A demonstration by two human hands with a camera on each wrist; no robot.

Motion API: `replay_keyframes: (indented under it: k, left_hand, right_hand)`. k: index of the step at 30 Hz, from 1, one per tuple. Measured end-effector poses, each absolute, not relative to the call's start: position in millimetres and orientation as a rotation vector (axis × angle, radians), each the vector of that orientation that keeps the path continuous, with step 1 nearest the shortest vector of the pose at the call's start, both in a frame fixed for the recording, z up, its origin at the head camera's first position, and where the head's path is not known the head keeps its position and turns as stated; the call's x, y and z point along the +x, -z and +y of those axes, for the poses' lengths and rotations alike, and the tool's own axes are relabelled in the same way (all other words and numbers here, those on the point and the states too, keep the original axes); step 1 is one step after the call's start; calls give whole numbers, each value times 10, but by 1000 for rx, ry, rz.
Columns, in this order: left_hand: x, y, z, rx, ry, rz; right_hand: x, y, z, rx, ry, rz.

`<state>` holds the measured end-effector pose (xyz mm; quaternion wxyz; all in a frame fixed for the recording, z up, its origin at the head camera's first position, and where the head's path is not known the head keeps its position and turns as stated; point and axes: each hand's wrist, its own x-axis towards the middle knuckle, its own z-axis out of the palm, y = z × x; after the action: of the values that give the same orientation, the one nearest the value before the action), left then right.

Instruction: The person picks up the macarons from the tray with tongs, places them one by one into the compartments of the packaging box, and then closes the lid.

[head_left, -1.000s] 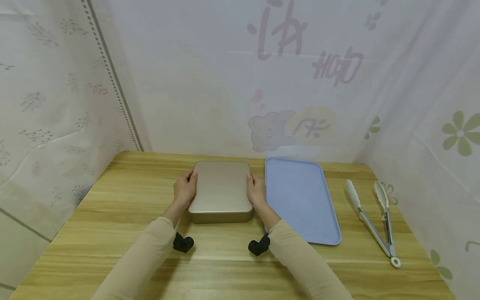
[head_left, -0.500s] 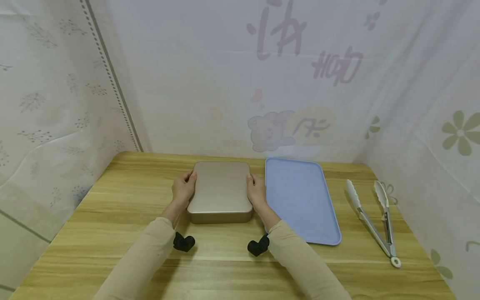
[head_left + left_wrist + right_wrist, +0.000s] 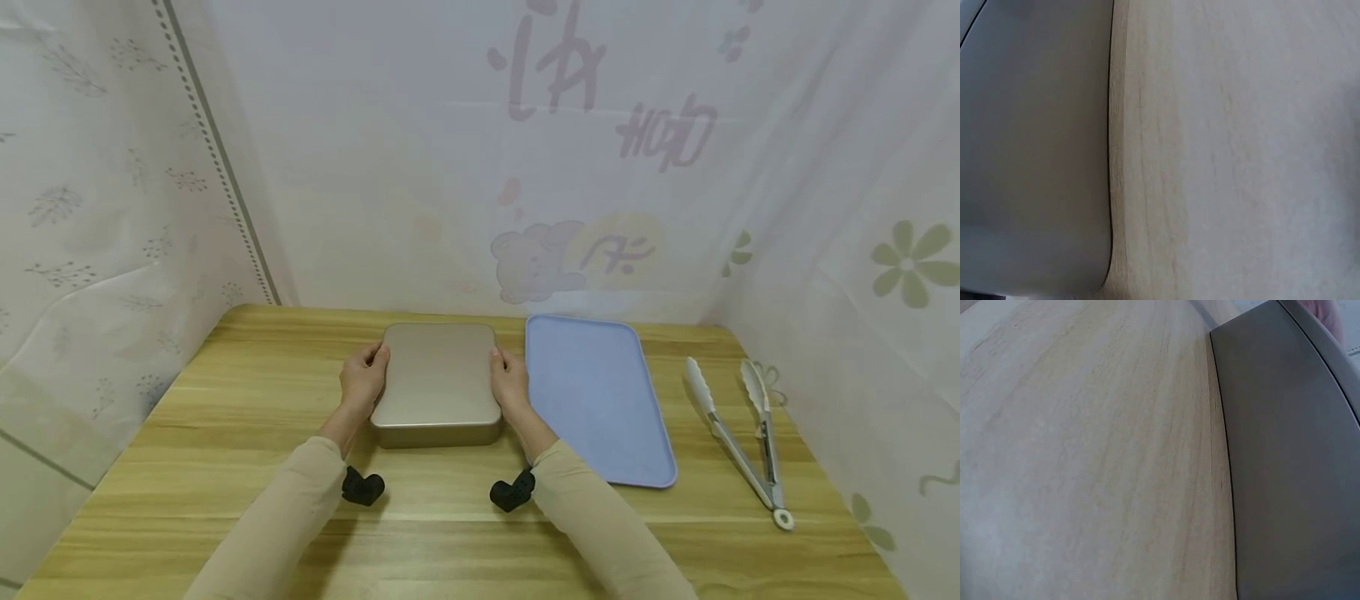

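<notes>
A flat metal box (image 3: 437, 375), champagne-coloured with rounded corners and a smooth lid, stands on the wooden table in the head view. My left hand (image 3: 363, 382) grips its left side, thumb along the lid's edge. On the opposite side my right hand (image 3: 511, 382) holds it the same way. Most of the fingertips are hidden. The left wrist view shows the box's side wall (image 3: 1035, 156). A seam between lid and body runs along the wall (image 3: 1291, 456) in the right wrist view, with a bit of a hand (image 3: 1327, 317) at the top corner.
A light blue tray (image 3: 600, 400) lies just right of the right hand. Farther right, spread metal tongs (image 3: 738, 446) with pale tips rest near the table's right edge. A printed cloth (image 3: 375, 167) hangs behind the wooden table (image 3: 247, 400).
The head view has turned slightly, so everything sits a little farther left. Both hands keep the same hold, and the box shows no clear movement on the table.
</notes>
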<state>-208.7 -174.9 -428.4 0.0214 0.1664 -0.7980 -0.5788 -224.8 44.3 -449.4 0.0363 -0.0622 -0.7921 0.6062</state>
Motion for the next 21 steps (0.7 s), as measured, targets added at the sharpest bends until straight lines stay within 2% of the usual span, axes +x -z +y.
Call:
replay_keyframes:
  k: [12, 15, 21]
  left_hand:
    - [-2091, 4291, -1864, 440, 1874, -2545]
    - [-2050, 4190, -1945, 335, 1898, -2613]
    - [-1917, 3934, -2083, -46, 1738, -2771]
  right_hand:
    - [-2327, 4436, 646, -136, -1913, -2581]
    - [-2285, 4340, 758, -70, -1868, -2601]
    - [-2080, 4132, 1056, 158, -1766, -2675]
